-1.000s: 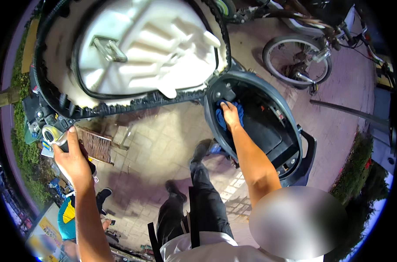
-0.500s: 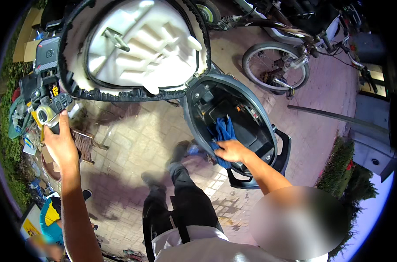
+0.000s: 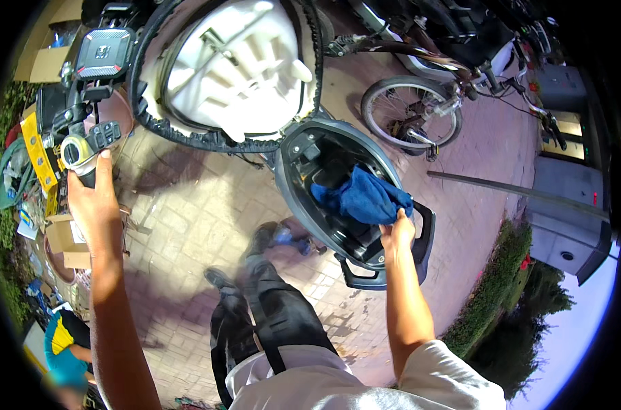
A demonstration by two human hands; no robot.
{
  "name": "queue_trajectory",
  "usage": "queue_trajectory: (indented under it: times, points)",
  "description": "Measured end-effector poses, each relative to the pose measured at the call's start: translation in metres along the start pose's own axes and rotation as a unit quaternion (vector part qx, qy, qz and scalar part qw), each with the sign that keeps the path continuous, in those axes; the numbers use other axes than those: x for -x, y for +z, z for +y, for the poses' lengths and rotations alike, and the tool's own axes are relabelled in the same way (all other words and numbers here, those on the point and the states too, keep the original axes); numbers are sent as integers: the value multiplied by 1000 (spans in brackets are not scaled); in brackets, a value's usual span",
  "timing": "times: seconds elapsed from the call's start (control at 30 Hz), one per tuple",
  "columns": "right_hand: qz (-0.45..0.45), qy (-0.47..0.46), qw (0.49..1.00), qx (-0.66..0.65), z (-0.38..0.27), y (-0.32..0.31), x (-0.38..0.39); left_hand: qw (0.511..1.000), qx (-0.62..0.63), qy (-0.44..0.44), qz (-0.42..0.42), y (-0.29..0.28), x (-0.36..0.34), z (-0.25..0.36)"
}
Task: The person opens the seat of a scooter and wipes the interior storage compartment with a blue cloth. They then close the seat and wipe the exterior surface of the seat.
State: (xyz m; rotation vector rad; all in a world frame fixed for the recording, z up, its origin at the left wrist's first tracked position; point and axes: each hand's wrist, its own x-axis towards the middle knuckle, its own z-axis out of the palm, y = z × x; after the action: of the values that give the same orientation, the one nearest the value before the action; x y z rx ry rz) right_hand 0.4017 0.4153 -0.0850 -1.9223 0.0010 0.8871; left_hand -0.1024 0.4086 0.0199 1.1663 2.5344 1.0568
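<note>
My left hand (image 3: 97,198) grips a handlebar (image 3: 86,174) below a switch cluster (image 3: 107,134) and a silver-yellow collar. A scooter seat (image 3: 235,82) is raised, showing its white molded underside and black rim. My right hand (image 3: 399,229) pinches one end of a blue cloth (image 3: 372,195), which is spread inside the dark under-seat storage bin (image 3: 310,216), near its back end. A black grab handle (image 3: 425,246) sits beside my right hand.
A bicycle (image 3: 409,113) and other two-wheelers stand behind the bin. Cardboard boxes (image 3: 68,242) and clutter lie at left, with another person (image 3: 68,345) lower down. My feet (image 3: 259,242) stand on pavers (image 3: 180,198). A pole (image 3: 501,191) and hedge (image 3: 491,294) are at right.
My right hand has moved rightward to the bin's back edge, and the cloth, bunched earlier, is now spread out. The view has shifted, bringing more of the handlebar area into sight.
</note>
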Motion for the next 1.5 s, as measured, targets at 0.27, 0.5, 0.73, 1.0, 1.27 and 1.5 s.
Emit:
queue_trajectory:
  times: [0.27,0.5,0.73,1.0,1.27,1.5]
  points:
    - [83,10,976,-202,29,61,-42,999,-25,-23,-14,1,-2,2]
    - [33,124,932,-339,32,129,-26,998,-52,-38,-6,2,-1,7]
    - [14,196,936,-293,39,144,-45,998,-63,-27,0,3,-5,-2]
    - [22,158,903,-399,27,20,-78,998,-51,-29,-6,2,-7,-2]
    - [-27,197,883,-425,30,108,-49,997,-64,-34,-9,6,-6,-5]
    - [5,229,877,-422,39,131,-49,995,-93,-34,2,0,-9,-13]
